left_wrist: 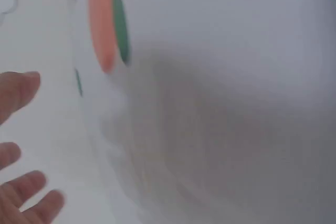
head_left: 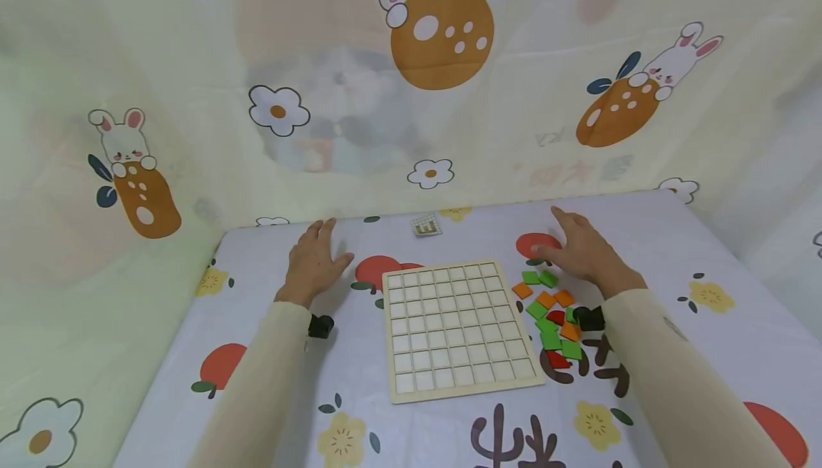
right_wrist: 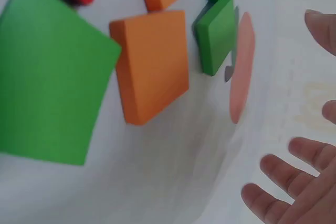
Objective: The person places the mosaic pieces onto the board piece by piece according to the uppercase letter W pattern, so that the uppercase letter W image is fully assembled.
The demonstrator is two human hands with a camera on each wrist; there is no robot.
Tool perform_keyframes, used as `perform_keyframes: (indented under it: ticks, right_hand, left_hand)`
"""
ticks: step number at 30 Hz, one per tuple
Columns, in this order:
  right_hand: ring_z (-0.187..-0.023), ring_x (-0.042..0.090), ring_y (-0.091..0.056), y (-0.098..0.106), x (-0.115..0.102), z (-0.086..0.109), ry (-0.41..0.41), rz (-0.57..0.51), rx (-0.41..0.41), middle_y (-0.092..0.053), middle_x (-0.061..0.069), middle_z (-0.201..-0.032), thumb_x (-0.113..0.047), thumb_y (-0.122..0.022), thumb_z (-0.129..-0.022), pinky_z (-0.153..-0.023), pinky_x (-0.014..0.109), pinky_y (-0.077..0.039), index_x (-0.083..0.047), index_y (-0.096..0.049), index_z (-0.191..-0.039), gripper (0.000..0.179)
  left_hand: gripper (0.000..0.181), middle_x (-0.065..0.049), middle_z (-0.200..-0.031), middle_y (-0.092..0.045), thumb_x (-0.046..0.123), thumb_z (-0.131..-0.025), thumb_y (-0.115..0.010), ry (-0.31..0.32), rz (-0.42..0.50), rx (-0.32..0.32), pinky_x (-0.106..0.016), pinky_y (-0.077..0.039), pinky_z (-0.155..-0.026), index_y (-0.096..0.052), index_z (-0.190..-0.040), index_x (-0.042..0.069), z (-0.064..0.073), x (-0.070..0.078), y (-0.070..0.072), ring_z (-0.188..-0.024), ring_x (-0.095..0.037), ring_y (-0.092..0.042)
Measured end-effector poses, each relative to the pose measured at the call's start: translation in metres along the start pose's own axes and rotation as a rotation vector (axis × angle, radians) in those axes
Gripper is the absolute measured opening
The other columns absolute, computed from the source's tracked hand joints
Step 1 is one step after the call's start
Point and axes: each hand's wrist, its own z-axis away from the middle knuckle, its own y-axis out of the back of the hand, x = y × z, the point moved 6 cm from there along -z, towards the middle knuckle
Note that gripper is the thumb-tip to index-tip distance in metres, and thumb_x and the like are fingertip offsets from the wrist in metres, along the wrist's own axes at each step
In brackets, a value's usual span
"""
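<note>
In the head view my left hand (head_left: 313, 262) is spread over the tablecloth, left of a pale wooden grid board (head_left: 459, 332). It holds nothing, and its fingers (left_wrist: 23, 187) show extended in the left wrist view. My right hand (head_left: 584, 250) reaches over the cloth beyond the board's right side, also without anything in it. Below that hand lies a loose group of small flat tiles: green tiles (head_left: 550, 339), orange tiles (head_left: 570, 331) and red tiles (head_left: 557, 360). The right wrist view shows an orange tile (right_wrist: 152, 66) and a green tile (right_wrist: 52, 77) close up.
A small patterned card (head_left: 426, 225) lies near the back of the table, behind the board. The tablecloth (head_left: 347, 382) has printed fruit and flowers. A hanging cloth (head_left: 359, 190) with printed rabbits rises behind and beside the table.
</note>
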Motion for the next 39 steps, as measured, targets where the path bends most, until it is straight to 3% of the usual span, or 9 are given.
perform_keyframes:
  ticks: [7, 13, 19, 24, 31, 39]
  right_hand:
    - [-0.132, 0.054, -0.043, -0.006, -0.004, 0.012, -0.017, -0.063, -0.001, -0.042, 0.037, -0.149, -0.039, -0.072, -0.096, -0.103, 0.069, -0.046, 0.005, -0.028, -0.16, 0.089]
    - [-0.112, 0.044, -0.055, -0.014, -0.003, 0.021, -0.015, -0.086, -0.019, -0.056, 0.03, -0.132, -0.033, -0.072, -0.095, -0.089, 0.055, -0.057, 0.007, -0.051, -0.144, 0.066]
    - [-0.105, 0.04, -0.056, -0.018, -0.002, 0.027, -0.002, -0.093, -0.029, -0.06, 0.027, -0.122, -0.031, -0.075, -0.094, -0.083, 0.049, -0.057, 0.006, -0.062, -0.134, 0.056]
    - [-0.101, 0.036, -0.053, -0.022, 0.002, 0.03, -0.019, -0.098, -0.039, -0.06, 0.023, -0.114, -0.031, -0.075, -0.092, -0.08, 0.044, -0.054, 0.006, -0.066, -0.129, 0.053]
    - [-0.099, 0.034, -0.053, -0.028, 0.001, 0.031, -0.06, -0.08, -0.032, -0.059, 0.019, -0.106, -0.03, -0.076, -0.09, -0.078, 0.04, -0.052, 0.003, -0.071, -0.121, 0.045]
    - [-0.094, 0.033, -0.054, -0.03, -0.003, 0.03, -0.07, -0.024, -0.024, -0.061, 0.019, -0.1, -0.023, -0.077, -0.09, -0.076, 0.041, -0.053, 0.005, -0.073, -0.116, 0.038]
  left_hand:
    - [0.079, -0.02, -0.151, -0.046, 0.024, -0.096, -0.072, 0.107, 0.32, -0.076, -0.054, -0.051, -0.105, -0.033, -0.162, 0.008, 0.015, 0.008, -0.013, -0.131, -0.037, -0.051]
    - [0.071, -0.018, -0.135, -0.057, 0.02, -0.095, -0.075, 0.147, 0.453, -0.109, -0.045, -0.056, -0.093, -0.042, -0.156, 0.005, 0.031, 0.017, -0.027, -0.115, -0.031, -0.059]
    - [0.066, -0.014, -0.118, -0.061, 0.016, -0.093, -0.078, 0.167, 0.528, -0.13, -0.032, -0.056, -0.078, -0.048, -0.151, 0.001, 0.046, 0.026, -0.035, -0.097, -0.025, -0.063]
    - [0.06, -0.01, -0.106, -0.063, 0.014, -0.091, -0.079, 0.171, 0.573, -0.138, -0.029, -0.052, -0.074, -0.055, -0.143, -0.001, 0.056, 0.035, -0.039, -0.09, -0.022, -0.061]
    - [0.044, -0.008, -0.09, -0.064, 0.013, -0.09, -0.079, 0.188, 0.556, -0.162, -0.028, -0.049, -0.064, -0.064, -0.13, 0.001, 0.067, 0.041, -0.045, -0.072, -0.019, -0.059]
    - [0.047, -0.006, -0.076, -0.064, 0.015, -0.089, -0.08, 0.16, 0.551, -0.192, -0.027, -0.046, -0.056, -0.064, -0.129, -0.003, 0.077, 0.048, -0.052, -0.057, -0.014, -0.06]
